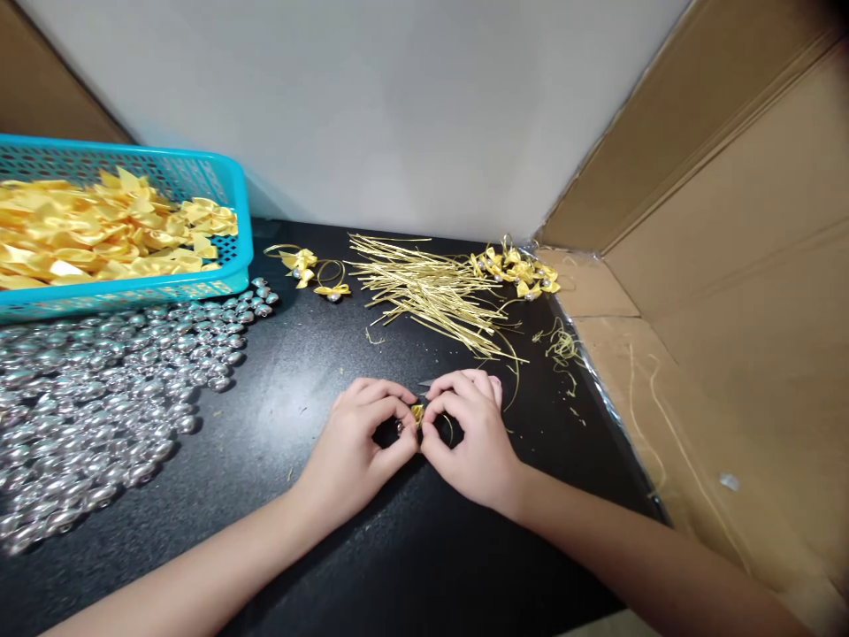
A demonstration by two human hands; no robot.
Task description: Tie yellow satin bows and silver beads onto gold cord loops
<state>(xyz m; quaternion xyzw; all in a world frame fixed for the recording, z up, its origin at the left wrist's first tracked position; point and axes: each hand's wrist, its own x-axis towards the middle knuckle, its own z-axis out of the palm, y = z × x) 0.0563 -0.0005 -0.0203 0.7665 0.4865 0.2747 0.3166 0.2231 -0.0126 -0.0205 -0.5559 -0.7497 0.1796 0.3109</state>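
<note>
Left hand: your left hand [368, 425] has thumb and forefinger pinched together on the small yellow satin bow [417, 412], likely to steady so slight a piece.
Right hand: your right hand [472, 425] has its thumb and forefinger together at the bow's other side, apparently clamped on a thin gold strand [452, 429] that curls under your palm; the exact grip is too small to tell.
Bow in hand: between your fingertips, just above the glossy black tabletop [285, 363], centred before you, probably for the clearest view.
Blade: a grey pointed metal blade [424, 383] lies just beyond your fingertips, seemingly within easy reach.
Basket: the turquoise perforated plastic basket [133, 290] at far left holds loose yellow satin bows [99, 230], presumably to contain them.
Beads: shiny silver oval beads [86, 425] spread before the basket, probably for easy picking.
Strands: straight metallic gold strands [431, 296] lie heaped beyond your hands, between two groups of beaded yellow bows [517, 268].
Writing: you have no readable brand or label here.
</note>
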